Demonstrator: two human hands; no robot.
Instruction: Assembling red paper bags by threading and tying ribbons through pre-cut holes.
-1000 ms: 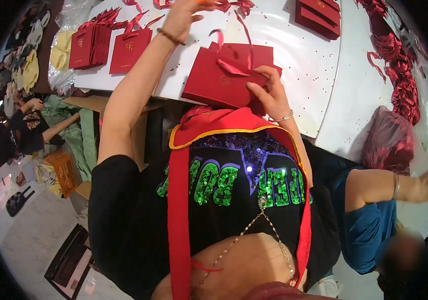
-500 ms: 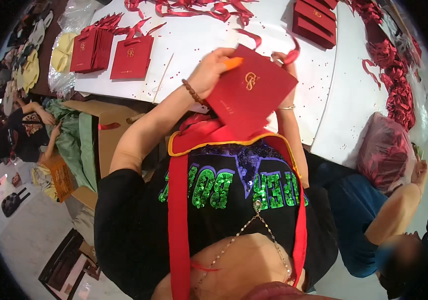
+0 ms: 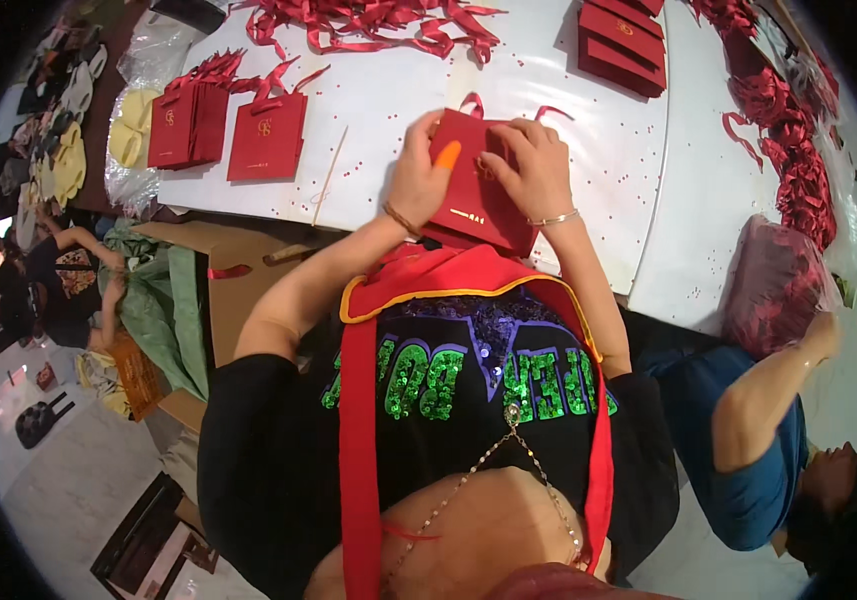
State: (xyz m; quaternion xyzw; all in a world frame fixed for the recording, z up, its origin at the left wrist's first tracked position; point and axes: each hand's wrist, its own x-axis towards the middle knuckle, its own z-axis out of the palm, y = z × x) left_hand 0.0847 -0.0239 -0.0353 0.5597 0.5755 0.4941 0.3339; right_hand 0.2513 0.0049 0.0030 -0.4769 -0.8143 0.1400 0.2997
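Observation:
A red paper gift bag [image 3: 468, 205] with a gold emblem stands in front of me at the table's near edge. My left hand [image 3: 422, 172] grips its left side, with an orange finger cover on the thumb. Closed over the bag's upper right is my right hand [image 3: 536, 172], its thumb and fingertips on the front near the emblem, which they partly hide. Behind the bag's top rise a red ribbon loop [image 3: 472, 103] and a ribbon end [image 3: 554, 112]; where they are fixed is hidden.
Red gift bags [image 3: 188, 125] stand at the left, a separate one [image 3: 266, 135] beside them, and more bags [image 3: 620, 48] lie far right. Loose ribbons [image 3: 368, 25] cover the back. A stuffed plastic sack [image 3: 773, 290] is near a co-worker [image 3: 748, 430]. A cardboard box [image 3: 248, 300] stands left.
The bag has come down from a tilted, raised position and stands straighter. My right hand has moved from behind its right edge to the front near its top.

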